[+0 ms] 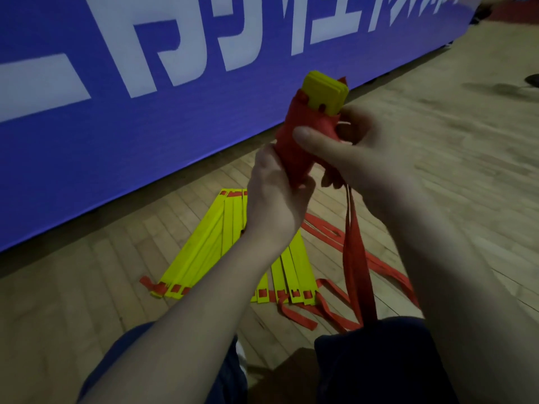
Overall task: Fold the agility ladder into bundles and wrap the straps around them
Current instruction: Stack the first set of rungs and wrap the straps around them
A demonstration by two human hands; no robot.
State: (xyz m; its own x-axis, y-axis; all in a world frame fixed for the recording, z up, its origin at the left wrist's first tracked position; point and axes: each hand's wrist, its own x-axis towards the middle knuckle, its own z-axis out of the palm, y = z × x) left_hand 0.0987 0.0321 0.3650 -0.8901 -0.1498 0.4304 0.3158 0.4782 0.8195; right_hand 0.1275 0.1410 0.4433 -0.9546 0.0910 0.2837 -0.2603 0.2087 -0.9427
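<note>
A bundle of stacked yellow rungs [325, 93] is raised in front of me, its lower part wound in red strap [303, 128]. My left hand [275, 196] grips the bundle's lower end. My right hand [358, 147] holds the wrapped middle, thumb pressed across the red windings. A loose red strap tail [357, 258] hangs from my right hand down to my lap. On the floor below lie more yellow rungs [210, 240], spread side by side and partly hidden by my left forearm, with red straps [323, 310] trailing from their ends.
A long blue banner [145, 112] with white lettering stands along the wooden floor [437, 97] behind the ladder. My knees in dark trousers [379, 360] fill the bottom of the view. A dark object [532, 80] lies at the far right edge.
</note>
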